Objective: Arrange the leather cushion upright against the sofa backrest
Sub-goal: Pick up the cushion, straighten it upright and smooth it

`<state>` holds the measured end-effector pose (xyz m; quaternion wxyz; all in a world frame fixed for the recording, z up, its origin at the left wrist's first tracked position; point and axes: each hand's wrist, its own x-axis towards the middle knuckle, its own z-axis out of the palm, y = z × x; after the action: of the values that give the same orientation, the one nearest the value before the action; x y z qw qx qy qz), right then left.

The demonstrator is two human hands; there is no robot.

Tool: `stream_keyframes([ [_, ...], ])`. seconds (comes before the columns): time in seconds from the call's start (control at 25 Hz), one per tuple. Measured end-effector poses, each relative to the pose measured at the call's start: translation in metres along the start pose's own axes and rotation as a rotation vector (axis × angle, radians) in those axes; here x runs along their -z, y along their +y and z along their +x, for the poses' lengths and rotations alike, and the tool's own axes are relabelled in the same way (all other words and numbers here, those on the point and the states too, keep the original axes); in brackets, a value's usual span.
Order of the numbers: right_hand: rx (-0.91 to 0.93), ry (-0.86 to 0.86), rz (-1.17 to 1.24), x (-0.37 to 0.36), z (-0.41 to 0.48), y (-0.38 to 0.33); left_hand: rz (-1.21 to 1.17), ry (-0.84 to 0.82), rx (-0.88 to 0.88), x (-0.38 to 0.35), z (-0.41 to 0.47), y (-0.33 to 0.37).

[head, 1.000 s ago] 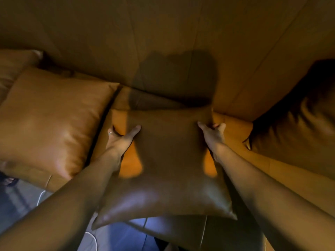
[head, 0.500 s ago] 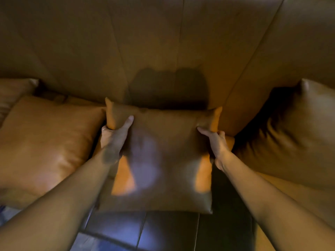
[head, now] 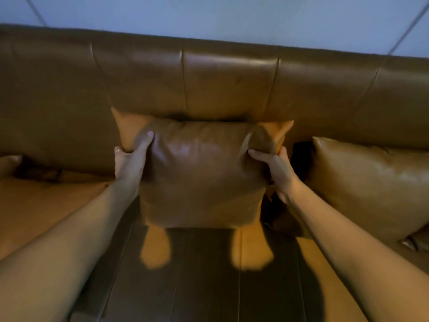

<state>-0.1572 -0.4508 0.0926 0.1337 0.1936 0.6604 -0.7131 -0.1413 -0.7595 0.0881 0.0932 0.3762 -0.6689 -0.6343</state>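
Observation:
A tan leather cushion [head: 202, 173] stands upright in the middle of the sofa seat, its top edge against the brown leather sofa backrest [head: 229, 82]. My left hand [head: 130, 163] grips the cushion's upper left side, thumb pressed on its front. On the upper right side my right hand [head: 274, 170] holds it the same way. Both forearms reach in from the bottom corners. The cushion's back face is hidden.
A second leather cushion [head: 369, 187] leans against the backrest at the right. The corner of another cushion [head: 9, 163] shows at the far left edge. The seat [head: 46, 205] spreads below, partly in shadow. A pale wall [head: 209, 17] rises behind the sofa.
The cushion has gone from tilted over the seat to standing against the backrest. The view has tipped upward, now showing the backrest's top and the wall; both hands kept their hold.

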Motion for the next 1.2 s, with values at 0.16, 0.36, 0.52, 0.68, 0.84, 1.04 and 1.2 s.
stream_keyframes([
  [0.16, -0.116, 0.016, -0.048, 0.002, 0.005, 0.018, -0.010, -0.054, 0.041, -0.011, -0.003, -0.015],
  [0.36, -0.041, 0.031, -0.101, -0.009, 0.013, 0.019, 0.012, -0.055, 0.063, -0.008, 0.007, -0.013],
  [0.52, -0.014, 0.081, -0.227, -0.010, 0.017, 0.022, 0.032, -0.145, 0.084, -0.007, 0.013, -0.014],
  [0.68, -0.044, 0.096, -0.314, -0.009, 0.023, 0.025, 0.092, -0.204, 0.088, -0.012, 0.022, -0.015],
  [0.84, -0.095, 0.104, -0.307, -0.010, 0.035, 0.031, 0.061, -0.253, 0.106, -0.017, 0.029, -0.021],
  [1.04, -0.051, 0.145, -0.345, -0.011, 0.032, 0.035, 0.038, -0.236, 0.095, -0.013, 0.024, -0.027],
  [1.2, 0.032, 0.238, -0.500, -0.019, 0.021, 0.036, 0.210, -0.195, 0.006, -0.001, 0.004, -0.036],
])
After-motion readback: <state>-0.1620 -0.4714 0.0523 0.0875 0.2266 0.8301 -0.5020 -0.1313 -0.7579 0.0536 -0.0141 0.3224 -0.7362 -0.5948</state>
